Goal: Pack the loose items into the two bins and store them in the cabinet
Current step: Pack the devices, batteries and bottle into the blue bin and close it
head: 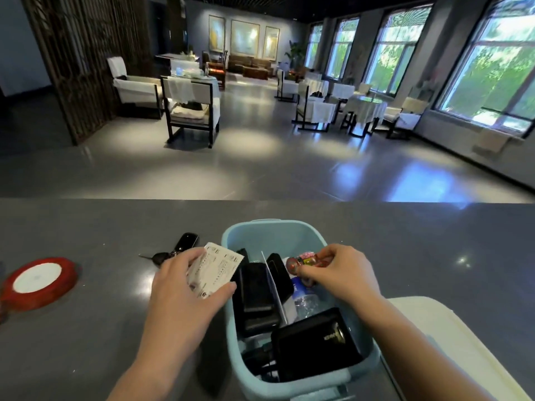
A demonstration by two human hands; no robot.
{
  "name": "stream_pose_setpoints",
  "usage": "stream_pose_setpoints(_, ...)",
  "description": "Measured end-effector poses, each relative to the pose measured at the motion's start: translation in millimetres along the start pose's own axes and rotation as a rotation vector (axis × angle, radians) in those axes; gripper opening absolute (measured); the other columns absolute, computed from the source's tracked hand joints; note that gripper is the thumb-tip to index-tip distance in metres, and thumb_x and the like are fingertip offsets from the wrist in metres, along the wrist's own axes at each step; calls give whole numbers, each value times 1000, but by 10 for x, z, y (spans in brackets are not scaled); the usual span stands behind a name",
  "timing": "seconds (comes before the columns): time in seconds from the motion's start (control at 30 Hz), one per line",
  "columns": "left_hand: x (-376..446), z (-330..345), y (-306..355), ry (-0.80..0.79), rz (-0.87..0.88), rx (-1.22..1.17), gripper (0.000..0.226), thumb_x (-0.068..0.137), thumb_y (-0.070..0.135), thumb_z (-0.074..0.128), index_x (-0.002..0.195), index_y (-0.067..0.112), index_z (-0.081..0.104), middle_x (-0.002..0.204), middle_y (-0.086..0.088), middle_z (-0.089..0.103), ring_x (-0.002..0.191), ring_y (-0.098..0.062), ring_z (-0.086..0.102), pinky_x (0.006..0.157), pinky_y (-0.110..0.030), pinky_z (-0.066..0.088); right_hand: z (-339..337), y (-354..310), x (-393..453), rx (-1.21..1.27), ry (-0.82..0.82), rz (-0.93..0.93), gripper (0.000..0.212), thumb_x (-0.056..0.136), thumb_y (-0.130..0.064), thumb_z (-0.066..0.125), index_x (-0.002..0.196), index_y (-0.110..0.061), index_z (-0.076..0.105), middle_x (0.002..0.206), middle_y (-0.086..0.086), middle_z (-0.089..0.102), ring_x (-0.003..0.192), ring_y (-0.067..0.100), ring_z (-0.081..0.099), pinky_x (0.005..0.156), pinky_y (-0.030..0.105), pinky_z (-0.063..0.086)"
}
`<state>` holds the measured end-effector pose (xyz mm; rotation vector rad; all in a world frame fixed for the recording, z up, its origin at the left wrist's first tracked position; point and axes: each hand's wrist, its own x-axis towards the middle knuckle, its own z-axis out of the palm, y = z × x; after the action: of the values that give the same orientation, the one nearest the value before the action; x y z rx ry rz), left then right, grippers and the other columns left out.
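Left hand [185, 287] pinches paper slips [215, 269] at the blue bin [246, 235] rim on the worktop [86, 328], right hand [341, 273] holds what looks like a wrapped sweet [304, 261] over the crowded bin; slips may flutter outside.

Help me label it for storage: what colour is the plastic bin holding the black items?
Light blue plastic bin, seen clearly in the head view.
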<state>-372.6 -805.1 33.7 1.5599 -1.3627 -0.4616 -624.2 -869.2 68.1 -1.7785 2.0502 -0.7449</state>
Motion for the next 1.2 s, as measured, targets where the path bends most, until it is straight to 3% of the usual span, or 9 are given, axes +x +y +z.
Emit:
stream_pose_setpoints(0.17,-20,57,68,-10,-13,19,67,60,42,83,117,45,47,113,22,47,110,-4,41,88,-29,38,276,-108,404,-246,-31,-22,58,61,-73,66,53,-17,56,49,-7,52,48,9,49,41,21,30)
stream_pose_setpoints(0.33,-15,-11,51,17,-34,55,67,58,39,84,115,43,49,112,22,46,110,-3,40,90,-29,37,547,-180,637,-385,-31,-45,48,74,-65,59,65,-19,53,52,-7,44,55,20,47,51,26,35)
stream_pose_setpoints(0.5,-20,-105,-5,29,-43,98,67,58,37,85,115,40,51,107,24,45,107,-4,39,88,-30,35,671,-141,715,-453,-47,-48,47,86,-61,48,78,-16,59,81,4,67,69,26,57,60,27,38)
stream_pose_setpoints(0.63,-19,-66,57,17,-14,61,64,58,36,85,112,44,51,108,28,47,103,5,39,78,-16,33,543,-190,633,-504,-93,-68,45,86,-58,52,96,-16,64,94,4,69,88,28,64,64,28,38)
stream_pose_setpoints(0.73,-29,21,140,-22,3,19,64,59,36,84,112,45,50,110,29,47,106,16,35,78,-12,33,388,-360,425,-205,-20,-144,37,87,-58,51,94,-25,66,88,-5,69,84,20,64,64,28,39)
stream_pose_setpoints(0.87,-57,176,290,-61,48,-32,61,58,35,81,110,44,51,108,33,48,111,10,37,81,-14,35,293,-636,-35,588,-274,-184,26,87,-49,59,86,-25,68,78,-6,72,73,5,66,65,28,54)
stream_pose_setpoints(0.97,-84,264,341,-80,81,-27,61,56,37,78,109,44,52,107,32,49,111,8,40,81,-15,38,311,-610,-212,635,-355,-172,11,83,-28,70,92,-23,68,69,-5,71,66,5,66,55,22,52)
stream_pose_setpoints(1.07,-132,336,318,-89,97,-14,63,54,38,78,111,44,51,108,34,47,110,6,42,84,-16,38,314,-497,-186,723,-374,-73,14,81,-9,70,93,-15,69,64,-4,69,62,7,66,49,21,48)
stream_pose_setpoints(1.2,-240,368,164,-108,105,70,72,63,36,81,124,43,42,121,34,38,119,5,34,97,-16,31,301,-343,-45,758,-163,-17,15,82,-5,69,88,-18,66,62,-5,67,64,13,67,59,33,53)
